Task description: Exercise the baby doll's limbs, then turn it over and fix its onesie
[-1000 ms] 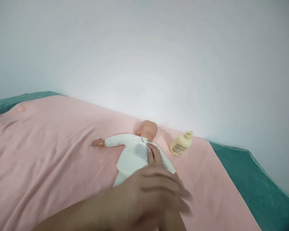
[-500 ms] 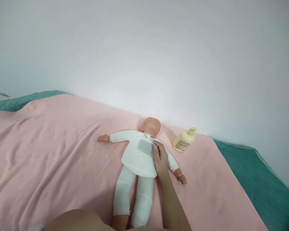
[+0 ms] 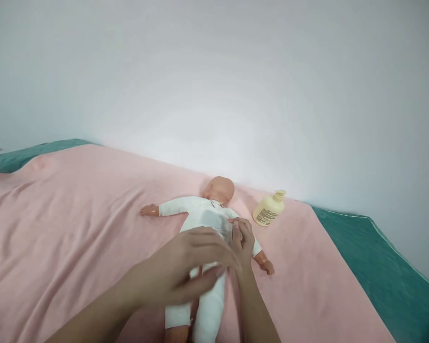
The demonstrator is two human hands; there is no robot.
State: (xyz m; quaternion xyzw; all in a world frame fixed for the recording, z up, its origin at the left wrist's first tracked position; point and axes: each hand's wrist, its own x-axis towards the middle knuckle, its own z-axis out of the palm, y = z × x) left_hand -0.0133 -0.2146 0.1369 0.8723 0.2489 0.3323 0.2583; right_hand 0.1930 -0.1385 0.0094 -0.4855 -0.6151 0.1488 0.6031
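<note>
A baby doll [image 3: 219, 189] in white clothes lies on its back with both arms spread. On its chest is a grey, see-through panel [image 3: 211, 219]. My right hand [image 3: 245, 236] is at the panel's right edge, fingers curled in toward the thumb; what they grip there is too small to make out. Across the doll's belly and upper legs reaches my left hand [image 3: 186, 267], slightly blurred. Its fingers are stretched out with the thumb apart, and nothing shows in it. This hand hides much of the doll's lower body.
A pale yellow pump bottle [image 3: 269, 208] stands right of the doll's head, near the wall [image 3: 214, 95]. Under everything lies a pink blanket [image 3: 93, 214] with folds on the left. Green fabric [image 3: 364, 247] shows beyond its edges.
My left hand has come in from the lower left over the doll. My right hand has curled its fingers and stays at the doll's chest. The whole view has shifted slightly.
</note>
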